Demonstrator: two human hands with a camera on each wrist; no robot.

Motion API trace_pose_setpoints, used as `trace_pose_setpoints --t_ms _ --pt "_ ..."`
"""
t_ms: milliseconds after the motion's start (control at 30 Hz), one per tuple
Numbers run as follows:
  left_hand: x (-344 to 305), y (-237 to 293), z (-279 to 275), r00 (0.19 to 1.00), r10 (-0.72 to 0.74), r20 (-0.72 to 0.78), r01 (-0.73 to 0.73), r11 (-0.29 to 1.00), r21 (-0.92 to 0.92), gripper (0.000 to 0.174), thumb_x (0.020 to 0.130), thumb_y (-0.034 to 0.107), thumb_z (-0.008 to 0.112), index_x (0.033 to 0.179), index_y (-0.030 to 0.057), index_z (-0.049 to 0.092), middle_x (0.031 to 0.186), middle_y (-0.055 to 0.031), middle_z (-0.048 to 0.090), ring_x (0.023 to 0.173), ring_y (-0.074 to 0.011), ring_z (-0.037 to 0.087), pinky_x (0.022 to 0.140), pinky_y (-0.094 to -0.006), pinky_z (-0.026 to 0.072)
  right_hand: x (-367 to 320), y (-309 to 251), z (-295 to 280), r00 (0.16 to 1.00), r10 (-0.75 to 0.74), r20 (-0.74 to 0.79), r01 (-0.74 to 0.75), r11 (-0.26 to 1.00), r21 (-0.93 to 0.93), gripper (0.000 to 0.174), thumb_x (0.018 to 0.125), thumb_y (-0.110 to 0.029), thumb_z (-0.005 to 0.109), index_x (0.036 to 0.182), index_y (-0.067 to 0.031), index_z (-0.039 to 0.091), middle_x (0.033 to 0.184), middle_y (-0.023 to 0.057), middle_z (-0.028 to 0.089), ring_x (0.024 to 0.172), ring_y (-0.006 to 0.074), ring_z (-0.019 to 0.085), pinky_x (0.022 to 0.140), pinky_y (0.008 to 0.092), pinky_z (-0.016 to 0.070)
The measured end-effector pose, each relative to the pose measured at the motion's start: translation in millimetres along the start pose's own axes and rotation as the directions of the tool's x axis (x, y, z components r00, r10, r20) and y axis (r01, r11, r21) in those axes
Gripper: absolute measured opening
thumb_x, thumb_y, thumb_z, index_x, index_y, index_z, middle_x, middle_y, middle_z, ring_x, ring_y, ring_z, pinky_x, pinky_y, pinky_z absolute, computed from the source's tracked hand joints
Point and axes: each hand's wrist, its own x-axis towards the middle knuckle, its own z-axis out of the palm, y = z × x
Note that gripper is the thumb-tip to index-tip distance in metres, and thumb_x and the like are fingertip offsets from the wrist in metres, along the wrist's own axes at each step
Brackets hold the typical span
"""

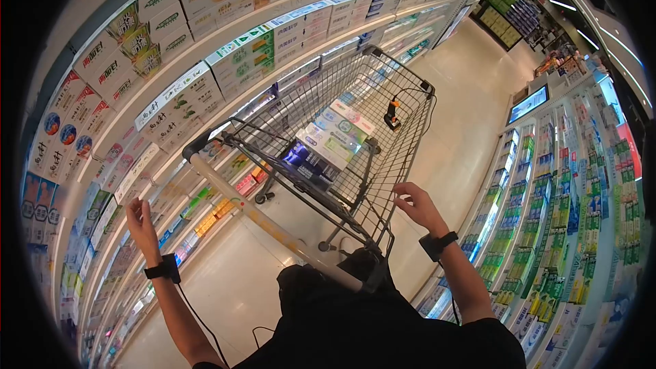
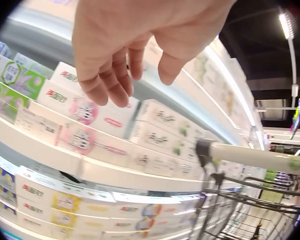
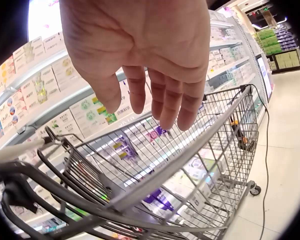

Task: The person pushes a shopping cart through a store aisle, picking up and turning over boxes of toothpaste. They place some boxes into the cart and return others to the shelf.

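My left hand (image 1: 142,232) hangs in the air beside the left shelves, its fingers loosely bent and holding nothing. In the left wrist view this hand (image 2: 150,35) overlaps rows of toothpaste-like cartons (image 2: 85,107). My right hand (image 1: 418,209) is held near the right rim of a wire shopping cart (image 1: 403,157), also with relaxed fingers and nothing in them. From the right wrist, the same hand (image 3: 140,45) appears above the cart's side rail (image 3: 175,160). Between the hands runs the pale cart handle (image 1: 273,230). White cartons (image 1: 339,133) and a dark purple box (image 1: 311,162) lie in the basket.
A small black-and-orange device (image 1: 392,115) with a cable is at the basket's right side. Carton-filled shelves (image 1: 232,41) line the left; shelves of green and blue packs (image 1: 547,198) stand right. The pale floor aisle (image 1: 471,75) runs ahead between them.
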Motion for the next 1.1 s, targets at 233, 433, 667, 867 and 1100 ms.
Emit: trace_pose_setpoints --t_ms 233,433,667,867,1100 --pt "-175.7 127.9 96.0 0.959 -0.185 0.216 0.238 0.938 -0.252 0.074 0.088 0.021 0.066 0.147 0.0127 0.022 0.133 -0.0208 0.043 0.102 -0.0202 0.055 0.082 -0.0308 0.0481 27.9 57.6 -3.9 0.949 -0.303 0.085 0.314 0.925 -0.214 0.017 0.086 -0.015 0.063 0.099 -0.0039 0.061 0.097 0.011 0.062 0.092 0.0271 0.06 0.091 0.043 0.0463" --pt "-257.9 191.3 169.0 0.909 -0.315 0.274 0.394 0.864 -0.314 0.093 0.084 0.012 0.067 0.149 0.0129 0.001 0.11 -0.0196 0.052 0.08 -0.0209 0.061 0.066 -0.0305 0.0535 46.5 102.8 5.1 0.82 -0.543 0.181 0.567 0.725 -0.392 0.017 0.09 -0.021 0.053 0.092 -0.0073 0.062 0.096 0.0102 0.062 0.103 0.0281 0.055 0.105 0.0531 0.0267" --pt "-273.1 190.2 174.5 0.896 -0.388 0.216 0.436 0.861 -0.261 0.095 0.076 0.005 0.059 0.15 0.0149 0.0 0.105 -0.022 0.059 0.063 -0.0231 0.063 0.057 -0.0338 0.0528 46.2 108.1 1.1 0.786 -0.56 0.263 0.618 0.717 -0.323 0.019 0.093 -0.017 0.046 0.09 -0.0062 0.061 0.094 0.0105 0.059 0.101 0.0306 0.052 0.105 0.0558 0.0232" --pt "-298.0 205.8 148.9 0.884 -0.424 0.196 0.462 0.857 -0.229 0.095 0.075 0.008 0.059 0.15 0.0159 0.001 0.101 -0.0223 0.06 0.066 -0.0264 0.064 0.061 -0.0362 0.0535 21.9 107.7 -4.7 0.697 -0.626 0.35 0.713 0.656 -0.246 0.017 0.09 -0.023 0.054 0.094 -0.0081 0.061 0.097 0.009 0.059 0.105 0.0294 0.051 0.107 0.0566 0.0207" --pt "-330.2 188.3 96.7 0.902 -0.413 0.124 0.43 0.878 -0.211 0.092 0.075 0.005 0.059 0.15 0.0187 0.006 0.075 -0.0132 0.058 0.059 -0.0228 0.062 0.055 -0.0352 0.0516 6.9 120.9 11.9 0.647 -0.632 0.428 0.756 0.603 -0.254 0.043 0.067 -0.03 0.078 0.1 -0.0099 0.061 0.104 0.0069 0.059 0.113 0.031 0.049 0.106 0.0602 0.0201"
